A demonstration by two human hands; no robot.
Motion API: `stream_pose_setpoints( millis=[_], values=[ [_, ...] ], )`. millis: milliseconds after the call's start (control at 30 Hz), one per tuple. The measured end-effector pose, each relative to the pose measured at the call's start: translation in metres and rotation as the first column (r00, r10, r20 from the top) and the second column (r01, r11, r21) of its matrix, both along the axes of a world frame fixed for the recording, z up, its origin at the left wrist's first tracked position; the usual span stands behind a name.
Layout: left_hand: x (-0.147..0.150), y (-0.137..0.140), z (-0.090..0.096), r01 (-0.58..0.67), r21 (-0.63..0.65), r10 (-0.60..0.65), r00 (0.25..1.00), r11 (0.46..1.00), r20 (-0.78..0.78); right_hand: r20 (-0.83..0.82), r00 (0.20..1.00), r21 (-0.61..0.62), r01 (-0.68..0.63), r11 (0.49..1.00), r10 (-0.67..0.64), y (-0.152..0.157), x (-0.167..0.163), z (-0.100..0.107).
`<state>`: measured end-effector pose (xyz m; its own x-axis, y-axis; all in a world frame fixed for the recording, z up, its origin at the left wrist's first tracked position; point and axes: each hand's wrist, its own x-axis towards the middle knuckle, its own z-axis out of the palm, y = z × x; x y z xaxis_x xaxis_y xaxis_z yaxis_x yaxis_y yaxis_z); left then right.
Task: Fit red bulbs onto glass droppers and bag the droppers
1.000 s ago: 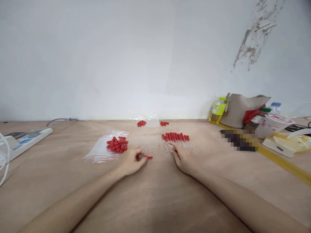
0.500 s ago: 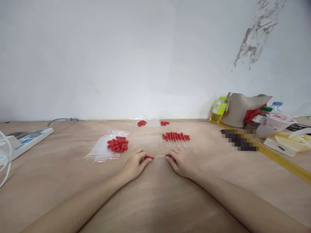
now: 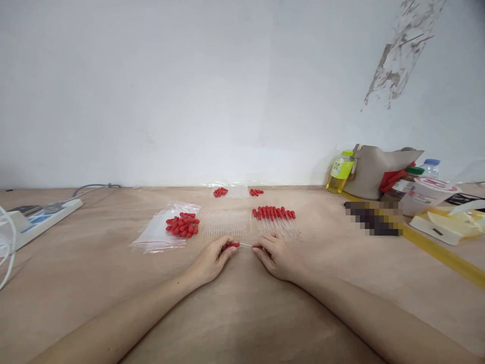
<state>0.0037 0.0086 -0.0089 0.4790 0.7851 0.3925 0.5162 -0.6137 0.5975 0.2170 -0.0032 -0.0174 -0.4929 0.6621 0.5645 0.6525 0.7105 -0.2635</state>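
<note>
One pale wall fills the upper half of the view, with a scarred patch at upper right. Below it spreads a brown-covered table. A yellow strip runs along the table's right side, and a white power strip lies at far left. A grey bag stands at the back right, with a white tub near it. Flat clear plastic bags lie left of centre.

A person's left hand and right hand rest near the middle of the table, slightly apart. Just beside the grey bag is a bottle of yellow liquid.

Beyond the right hand lies a row of red-topped droppers. To its left is a row of bare clear tubes, then a heap of red bulbs on the plastic bags.

Smallest are the things held between the hands. The right hand's grip is pinching a thin clear tube, pointed left; the left hand's grip is pinching a single red bulb. Their ends appear to meet; whether the tube is inside the bulb, I cannot tell.
</note>
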Motion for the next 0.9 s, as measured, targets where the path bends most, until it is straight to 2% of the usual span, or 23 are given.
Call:
stream_pose_setpoints(
  millis=[233, 333, 467, 633, 733, 900],
  values=[
    [0.000, -0.002, 0.003, 0.034, 0.047, -0.032, 0.999, 0.998, -0.027, -0.014, 0.999, -0.070, -0.047, 0.996, 0.046, -0.003, -0.003, 0.005],
    [-0.001, -0.004, 0.002, 0.060, 0.058, -0.056, 0.996, 0.997, -0.070, 0.029, 0.998, -0.090, -0.047, 0.995, 0.050, -0.001, -0.001, 0.008],
    [-0.002, -0.005, 0.000, 0.106, 0.042, -0.100, 0.986, 0.993, -0.132, 0.092, 0.996, -0.015, -0.004, 1.000, 0.005, -0.001, -0.001, 0.006],
    [-0.002, -0.006, 0.000, 0.103, 0.084, -0.087, 0.981, 0.991, -0.176, 0.115, 0.992, 0.072, 0.046, 0.996, -0.054, -0.003, -0.006, 0.001],
    [-0.002, -0.006, 0.002, 0.150, 0.122, -0.123, 0.971, 0.981, -0.206, 0.123, 0.992, 0.044, 0.035, 0.998, -0.041, -0.006, -0.009, 0.004],
    [0.000, -0.008, 0.006, 0.183, 0.136, -0.151, 0.964, 0.974, -0.217, 0.097, 0.994, -0.072, 0.063, 0.995, -0.056, -0.008, -0.015, 0.006]
  ],
)
